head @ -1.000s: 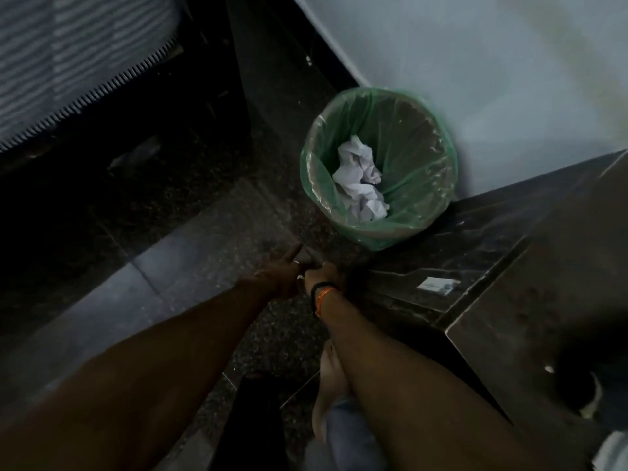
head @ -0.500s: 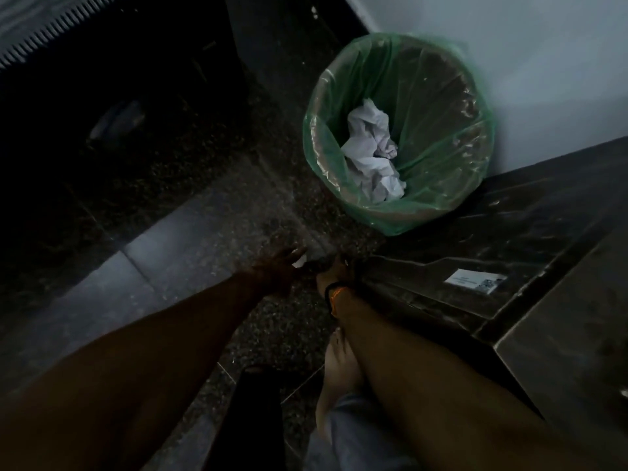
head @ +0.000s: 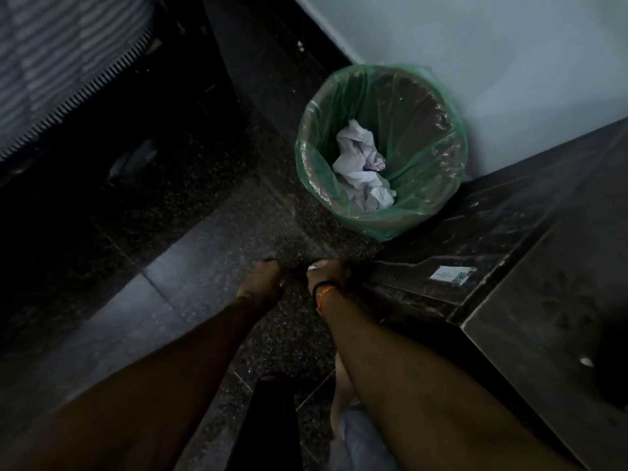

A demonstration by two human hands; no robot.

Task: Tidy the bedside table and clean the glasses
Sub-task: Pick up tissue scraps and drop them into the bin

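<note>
My left hand and my right hand reach down side by side above the dark floor, just in front of a bin with a green liner. Both hands are curled. A thin dark thing, seemingly the glasses, runs between them, though the dim light hides its shape. A small white scrap of tissue shows at my right fingertips. Crumpled white paper lies in the bin. The dark bedside table stands to the right of my right arm.
A white label sits on a dark ledge of the table beside my right wrist. A striped mattress edge fills the upper left. The pale wall stands behind the bin. My bare foot is below.
The view has shifted, so the bin sits a little farther off. My left fingers, stretched out before, have curled in. Both hands stay close together.
</note>
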